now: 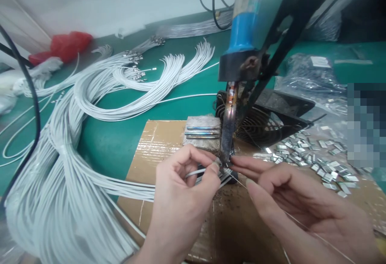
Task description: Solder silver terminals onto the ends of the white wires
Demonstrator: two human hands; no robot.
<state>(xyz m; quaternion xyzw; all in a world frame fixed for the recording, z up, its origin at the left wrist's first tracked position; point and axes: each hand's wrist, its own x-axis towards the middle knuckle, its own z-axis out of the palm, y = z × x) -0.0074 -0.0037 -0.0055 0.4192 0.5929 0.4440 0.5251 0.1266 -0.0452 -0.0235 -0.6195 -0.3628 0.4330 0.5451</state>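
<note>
My left hand (187, 191) pinches a white cable (194, 172) between thumb and forefinger, its end close to the hot tip of a soldering iron (226, 143). The iron hangs tip-down, its blue handle clamped in a black stand. From the right, my right hand (301, 203) holds a thin solder wire (239, 181) that runs from the iron's tip past my thumb and across the palm. Its fingertips are right beside the tip, where the cable end is too small to make out. More white cables pass beneath my left hand.
A large bundle of white cables (66, 183) lies at left on the green table (102, 143). Brown cardboard (157, 135) lies under the work, with a metal block (202, 133) behind my left hand. A black fan (271, 111) stands behind the iron; small metal pieces (325, 167) are scattered right.
</note>
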